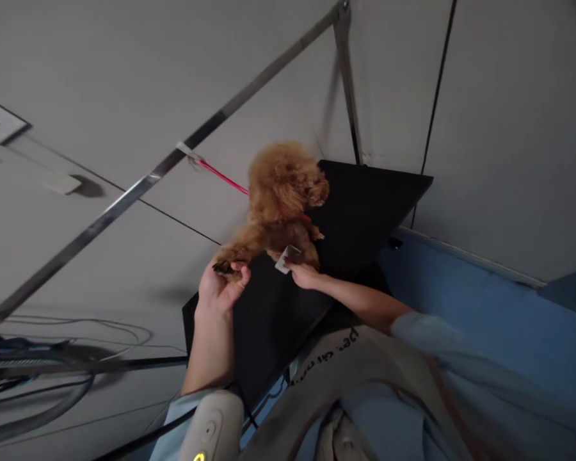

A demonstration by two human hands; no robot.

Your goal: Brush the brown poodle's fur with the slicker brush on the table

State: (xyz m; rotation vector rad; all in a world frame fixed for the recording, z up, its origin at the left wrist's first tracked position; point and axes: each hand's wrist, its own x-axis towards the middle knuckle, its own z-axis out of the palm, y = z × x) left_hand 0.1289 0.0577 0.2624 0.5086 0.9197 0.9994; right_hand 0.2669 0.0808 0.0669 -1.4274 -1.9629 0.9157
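Small curly brown dog (281, 198): standing near the middle of a flat black table (365, 205), bare matte surface lying open behind it toward the far edge. Left hand (221, 285) is gripping its outstretched front paw (224, 266), fingers curled around it. Right hand (303, 274) is pinching a small pale brush (287, 258) against the dog's belly. A red leash (223, 178) is running from the dog to a slanting metal bar (125, 198).
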